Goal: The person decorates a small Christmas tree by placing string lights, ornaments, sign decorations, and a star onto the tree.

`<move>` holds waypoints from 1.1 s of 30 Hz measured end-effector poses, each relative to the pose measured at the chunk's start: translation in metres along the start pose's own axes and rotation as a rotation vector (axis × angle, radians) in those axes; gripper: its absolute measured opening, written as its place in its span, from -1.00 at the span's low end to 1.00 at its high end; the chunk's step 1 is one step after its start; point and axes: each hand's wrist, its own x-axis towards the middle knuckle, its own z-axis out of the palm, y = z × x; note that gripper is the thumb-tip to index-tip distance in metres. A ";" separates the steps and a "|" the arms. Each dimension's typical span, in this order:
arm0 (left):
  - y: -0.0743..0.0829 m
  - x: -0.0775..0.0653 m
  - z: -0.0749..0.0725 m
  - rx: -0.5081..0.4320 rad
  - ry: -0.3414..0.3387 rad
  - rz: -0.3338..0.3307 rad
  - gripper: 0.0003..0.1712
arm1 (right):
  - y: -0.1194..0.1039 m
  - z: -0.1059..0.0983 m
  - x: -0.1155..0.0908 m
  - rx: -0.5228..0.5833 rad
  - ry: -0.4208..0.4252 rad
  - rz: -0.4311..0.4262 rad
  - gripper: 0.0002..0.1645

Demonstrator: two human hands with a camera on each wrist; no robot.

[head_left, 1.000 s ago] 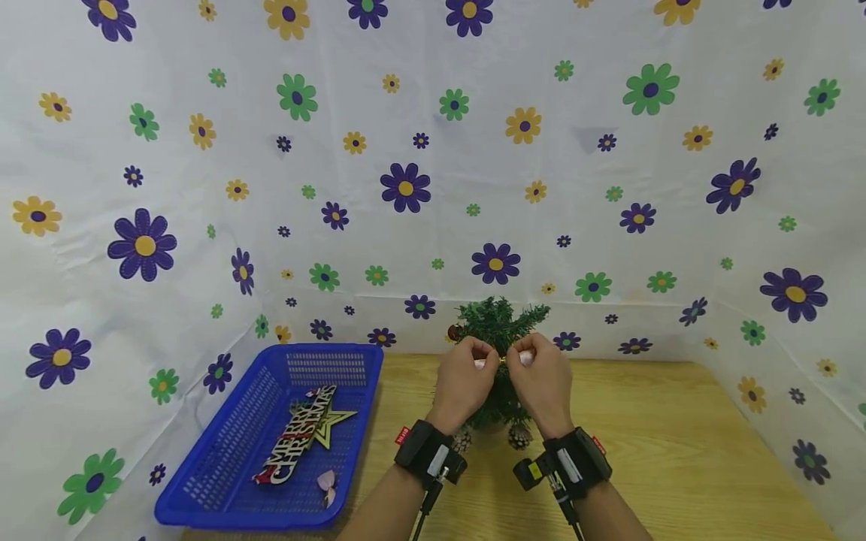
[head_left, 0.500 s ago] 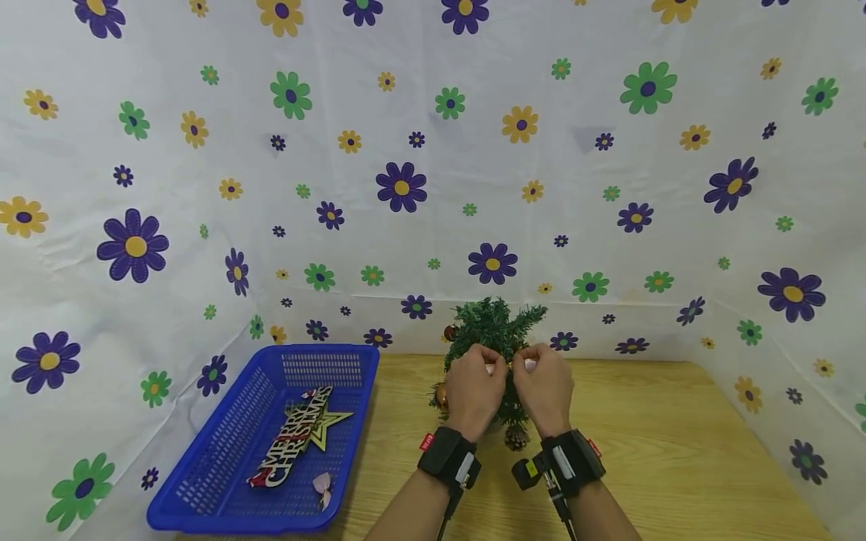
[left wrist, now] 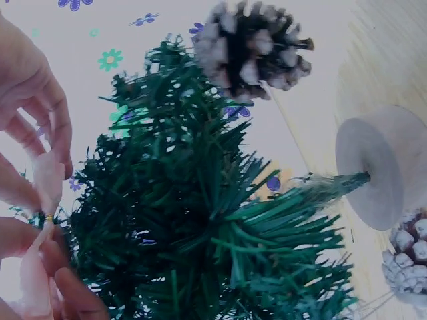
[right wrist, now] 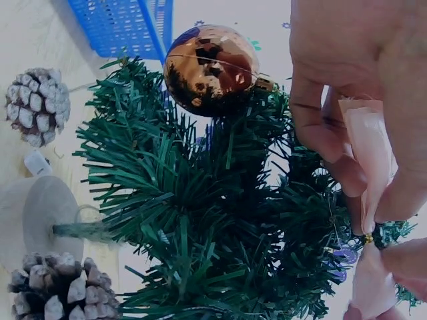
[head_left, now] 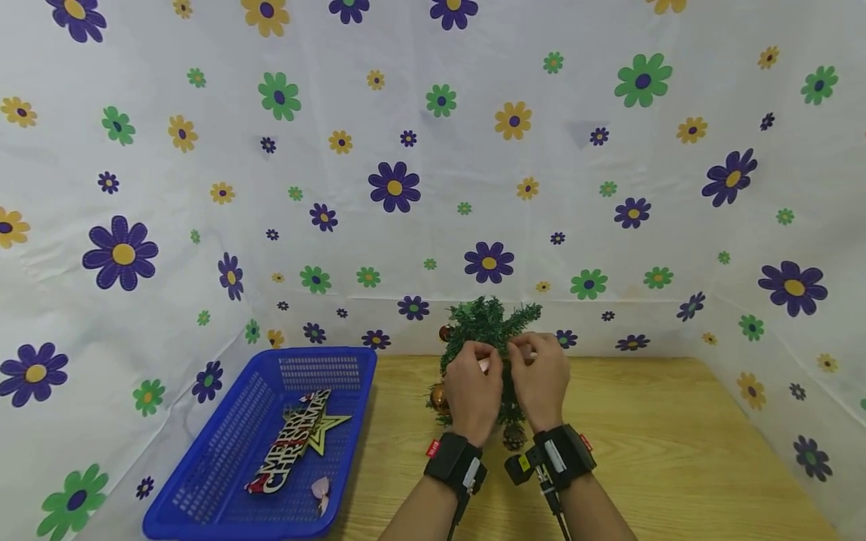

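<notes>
A small green artificial Christmas tree (head_left: 489, 319) stands on the table on a round pale base (left wrist: 380, 170). In front of its branches my left hand (head_left: 476, 391) pinches one side of a pink ribbon bow (right wrist: 373, 140). On the bow's other side, the fingers of my right hand (head_left: 543, 376) pinch it too. A gold tie (right wrist: 368, 238) shows at the bow's middle, between the two hands. From the head view the hands cover most of the bow. A copper ball (right wrist: 212, 70) and pine cones (left wrist: 253, 53) hang on the tree.
A blue plastic basket (head_left: 368, 398) stands on the wooden table (head_left: 649, 451) at the left. Inside lie a MERRY CHRISTMAS sign (head_left: 287, 451), a gold star (head_left: 325, 430) and another pink bow (head_left: 321, 492). A flower-patterned white curtain (head_left: 433, 240) surrounds the table.
My left hand has come to the right and a little lower, uncovering the copper ball on the tree's left. My right hand has stayed nearly in place, still pinching the bow.
</notes>
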 end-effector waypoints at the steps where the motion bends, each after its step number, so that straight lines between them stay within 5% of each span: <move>1: -0.001 0.000 0.000 0.004 0.016 0.008 -0.88 | 0.000 0.001 0.000 0.018 0.010 -0.020 -0.88; 14: -0.003 0.008 -0.006 0.031 0.097 0.118 -0.93 | -0.002 0.002 -0.001 0.040 0.045 -0.270 -0.92; 22: -0.008 0.011 -0.010 -0.055 0.009 0.139 -0.92 | 0.011 0.003 0.000 -0.016 0.040 -0.470 -0.96; 33: -0.013 0.011 -0.013 -0.094 -0.111 0.172 -0.89 | 0.016 0.004 0.004 -0.068 0.021 -0.474 -0.82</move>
